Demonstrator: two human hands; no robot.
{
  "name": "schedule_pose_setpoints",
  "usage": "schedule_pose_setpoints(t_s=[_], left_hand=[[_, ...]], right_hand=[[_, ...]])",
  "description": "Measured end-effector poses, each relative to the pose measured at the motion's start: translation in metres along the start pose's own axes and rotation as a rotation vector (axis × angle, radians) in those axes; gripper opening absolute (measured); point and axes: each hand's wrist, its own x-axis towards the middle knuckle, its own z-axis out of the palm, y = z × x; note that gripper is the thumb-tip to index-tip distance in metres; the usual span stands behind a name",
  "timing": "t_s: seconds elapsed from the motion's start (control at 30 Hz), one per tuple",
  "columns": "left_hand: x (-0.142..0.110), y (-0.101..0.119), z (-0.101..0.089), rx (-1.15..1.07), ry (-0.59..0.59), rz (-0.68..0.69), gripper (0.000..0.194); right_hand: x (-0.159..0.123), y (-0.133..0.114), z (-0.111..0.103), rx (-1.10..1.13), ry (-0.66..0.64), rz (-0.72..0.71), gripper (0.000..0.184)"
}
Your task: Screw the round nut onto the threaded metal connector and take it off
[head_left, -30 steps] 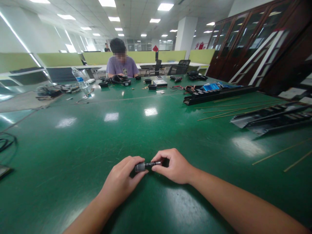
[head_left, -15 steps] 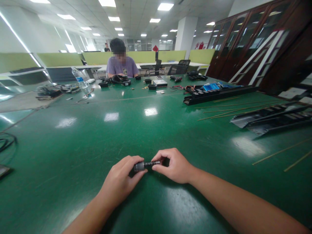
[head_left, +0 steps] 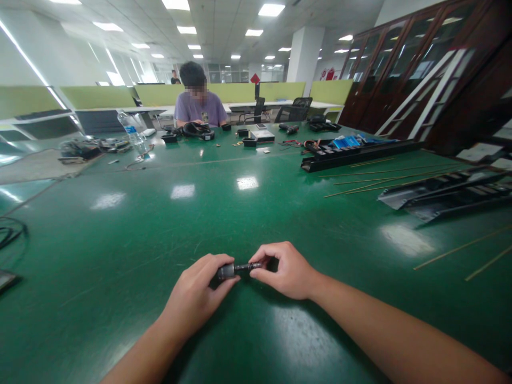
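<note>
Low in the middle of the view, a small dark cylindrical part with a thin ribbed shaft (head_left: pixel 228 271) lies level between my two hands. My left hand (head_left: pixel 199 285) is closed around its thick grey-and-black end, thumb below and fingers above. At the other end, my right hand (head_left: pixel 283 270) pinches the shaft's tip between thumb and fingers. The part is held just over the green table (head_left: pixel 160 224); whether it touches the surface I cannot tell. My fingers cover some of both ends.
Black metal channels (head_left: pixel 436 200) and thin brass-coloured rods (head_left: pixel 372 188) lie on the right. A black rail with blue pieces (head_left: pixel 352 152) is farther back. A water bottle (head_left: pixel 134 130) stands far left. Across the table sits a person in a purple shirt (head_left: pixel 200 109), near small black boxes (head_left: pixel 250 142).
My left hand and the thick end of the part have shifted very slightly left. The right hand keeps its pinch on the shaft, almost in the same place.
</note>
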Motion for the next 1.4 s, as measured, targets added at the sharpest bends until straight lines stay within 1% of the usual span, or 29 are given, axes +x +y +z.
schedule_pose_setpoints(t_s=[0.87,1.23,1.4], left_hand=[[0.0023,-0.0031,-0.0014,0.034,0.016,0.003,0.026],[0.0008,-0.0063,-0.0013,0.033,0.009,-0.027,0.029],[0.0009,-0.0051,-0.0027,0.028,0.025,-0.027,0.027]], right_hand=[[0.0012,0.0033,-0.0006,0.014,0.01,0.018,0.012],[0.0023,0.0036,-0.0018,0.006,0.024,0.021,0.011],[0.0024,0.0042,-0.002,-0.003,0.029,0.02,0.011]])
